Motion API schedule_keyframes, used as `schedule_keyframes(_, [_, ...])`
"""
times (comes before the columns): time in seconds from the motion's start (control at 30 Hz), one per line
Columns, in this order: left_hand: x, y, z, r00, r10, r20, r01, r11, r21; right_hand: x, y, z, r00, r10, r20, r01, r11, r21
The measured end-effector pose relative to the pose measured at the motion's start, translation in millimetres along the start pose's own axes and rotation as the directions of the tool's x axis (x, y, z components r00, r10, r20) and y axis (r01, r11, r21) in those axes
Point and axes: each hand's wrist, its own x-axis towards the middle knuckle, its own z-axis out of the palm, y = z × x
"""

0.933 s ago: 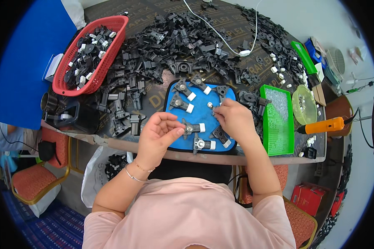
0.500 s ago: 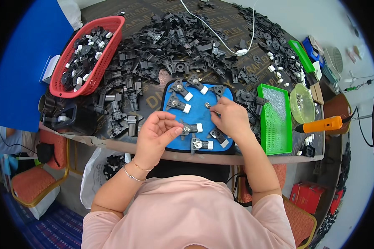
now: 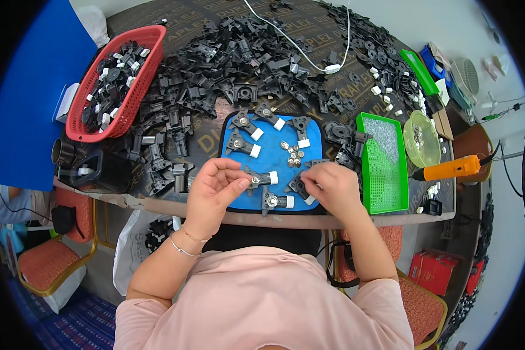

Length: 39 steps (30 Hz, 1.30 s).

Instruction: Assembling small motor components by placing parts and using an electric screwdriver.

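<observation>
On the blue mat [image 3: 274,153] lie several black plastic parts with white end caps, most with a metal fitting in the middle. My left hand [image 3: 214,189] is at the mat's left side, thumb and forefinger together beside one black part [image 3: 262,178]; anything pinched there is hidden. Over the lower right of the mat is my right hand [image 3: 336,188], fingers pinched together above another black part [image 3: 299,185]. What those fingertips hold is too small to make out. Small round metal fittings [image 3: 294,156] sit in a loose pile between the hands and the mat's far edge.
A heap of black plastic parts [image 3: 233,64] covers the table's far side. At left stands a red basket [image 3: 149,73] of mixed parts. To the right are a green tray [image 3: 385,189], a yellow bowl [image 3: 424,154] and an orange power screwdriver [image 3: 452,168]. A white cable crosses the back.
My right hand has moved from the metal fittings toward me and right, over the lower right black part, uncovering the pile. My left hand stays by the same part.
</observation>
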Motion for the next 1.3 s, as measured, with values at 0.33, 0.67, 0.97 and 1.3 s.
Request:
schedule_keyframes(0.33, [1.0, -1.3, 6.3, 0.999, -0.016, 0.028, 0.016, 1.0, 0.002, -22.0, -9.2, -1.1, 0.993, -0.106, 0.059, 0.113, 0.986, -0.12])
schedule_keyframes(0.67, [0.1, -1.2, 1.4, 1.0, 0.001, 0.01, -0.001, 1.0, -0.012, 4.7, -2.1, -7.3, 0.997, 0.069, 0.019, -0.068, 0.997, -0.044])
schedule_keyframes(0.97, [0.1, 4.5, -7.3, 1.0, 0.01, -0.019, -0.01, 1.0, -0.011, 56.8, 13.3, 9.7, 0.9, 0.202, 0.386, -0.079, 0.947, -0.313])
schedule_keyframes(1.3, [1.8, 5.5, -11.3, 0.999, 0.025, -0.042, -0.025, 1.0, -0.014, 66.2, 12.0, 22.5, 0.879, 0.221, 0.423, -0.102, 0.953, -0.286])
